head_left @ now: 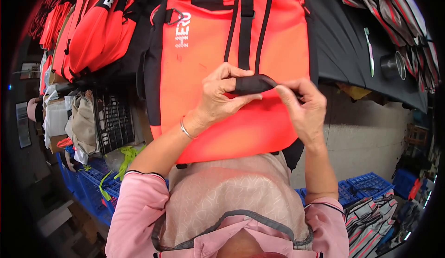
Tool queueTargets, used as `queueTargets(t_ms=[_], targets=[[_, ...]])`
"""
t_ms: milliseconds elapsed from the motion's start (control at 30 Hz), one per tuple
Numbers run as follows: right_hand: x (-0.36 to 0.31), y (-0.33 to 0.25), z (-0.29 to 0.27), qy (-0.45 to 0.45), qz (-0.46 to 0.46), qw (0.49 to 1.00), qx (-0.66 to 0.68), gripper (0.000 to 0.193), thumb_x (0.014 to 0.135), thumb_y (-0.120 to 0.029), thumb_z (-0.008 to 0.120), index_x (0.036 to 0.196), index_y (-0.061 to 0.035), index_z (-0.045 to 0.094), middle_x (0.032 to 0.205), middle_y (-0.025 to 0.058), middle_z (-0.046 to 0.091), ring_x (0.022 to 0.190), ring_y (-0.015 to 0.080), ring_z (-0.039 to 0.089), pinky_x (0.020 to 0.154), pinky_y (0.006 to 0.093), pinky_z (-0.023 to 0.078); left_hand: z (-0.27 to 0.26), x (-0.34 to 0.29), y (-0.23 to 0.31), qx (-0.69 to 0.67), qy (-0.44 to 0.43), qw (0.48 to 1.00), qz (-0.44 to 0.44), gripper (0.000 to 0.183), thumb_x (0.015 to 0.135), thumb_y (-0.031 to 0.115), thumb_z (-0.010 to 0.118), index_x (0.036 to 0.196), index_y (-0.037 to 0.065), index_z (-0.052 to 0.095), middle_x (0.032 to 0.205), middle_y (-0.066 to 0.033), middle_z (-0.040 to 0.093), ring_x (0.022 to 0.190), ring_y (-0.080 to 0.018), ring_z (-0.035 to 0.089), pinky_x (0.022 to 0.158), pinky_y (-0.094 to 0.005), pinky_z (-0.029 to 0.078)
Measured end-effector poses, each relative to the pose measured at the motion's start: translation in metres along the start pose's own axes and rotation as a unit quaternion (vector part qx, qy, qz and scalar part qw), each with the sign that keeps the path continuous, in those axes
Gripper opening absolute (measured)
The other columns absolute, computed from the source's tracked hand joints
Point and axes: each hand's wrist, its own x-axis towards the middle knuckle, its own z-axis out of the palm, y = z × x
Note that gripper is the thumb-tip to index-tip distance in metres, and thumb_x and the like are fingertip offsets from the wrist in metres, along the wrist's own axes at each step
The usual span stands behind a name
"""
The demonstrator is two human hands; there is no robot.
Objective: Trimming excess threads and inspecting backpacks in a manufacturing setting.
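From my remote post I see the left hand (pixel 218 92) pinching a black strap piece (pixel 252 84) between curled fingers and thumb, the right hand (pixel 307 109) with its fingers closed on the other end, above an orange bag (pixel 190 72) lying over the worktop (pixel 343 49) edge. I judge the bag body mostly assembled, the strap piece's folding unfinished.

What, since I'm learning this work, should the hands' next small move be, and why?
Perhaps ease the black fabric band flat with the right hand: it looks folded over near that thumb, while the left hand pinches the other end over the bright orange-red fabric bag.
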Motion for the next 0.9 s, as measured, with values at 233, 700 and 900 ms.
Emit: queueTargets(t_ms=[233, 700, 900], targets=[[-0.015, 0.015, -0.034, 0.114, 0.051, 0.985, 0.118, 0.024, 0.095, -0.010, 0.067, 0.114, 0.0007, 0.058, 0.079, -0.0019, 0.059, 0.069, 0.0030, 0.051, 0.062, 0.0187, 0.042, -0.029, -0.060, 0.039, 0.283, -0.237, 0.925, 0.094, 0.053, 0.066, -0.015, 0.051, 0.107, 0.011, 0.074, 0.155, -0.0196, 0.033, 0.127, -0.0362, 0.050, 0.103, -0.0416, 0.047], [-0.072, -0.005, 0.019, -0.243, 0.153, 0.947, 0.147, 0.020, 0.091, -0.008, 0.069, 0.108, 0.0010, 0.071, 0.085, 0.0019, 0.070, 0.078, 0.0062, 0.061, 0.072, 0.0218, 0.049, -0.007, -0.076, 0.037, -0.072, -0.035, 0.903, -0.422, 0.049, 0.087, 0.012, 0.075, 0.126, -0.004, 0.050, 0.086, -0.0038, 0.063, 0.073, -0.0077, 0.061, 0.062, -0.0228, 0.052], [-0.065, 0.006, -0.033, -0.526, 0.024, 0.850, 0.015, 0.014, 0.084, -0.015, 0.074, 0.090, -0.0014, 0.074, 0.076, 0.0082, 0.071, 0.068, 0.0176, 0.066, 0.066, 0.0283, 0.052, -0.014, -0.064, 0.027, -0.222, 0.060, 0.897, -0.377, 0.030, 0.091, 0.008, 0.069, 0.117, 0.002, 0.055, 0.101, -0.0051, 0.064, 0.085, -0.0091, 0.063, 0.068, -0.0249, 0.057]])
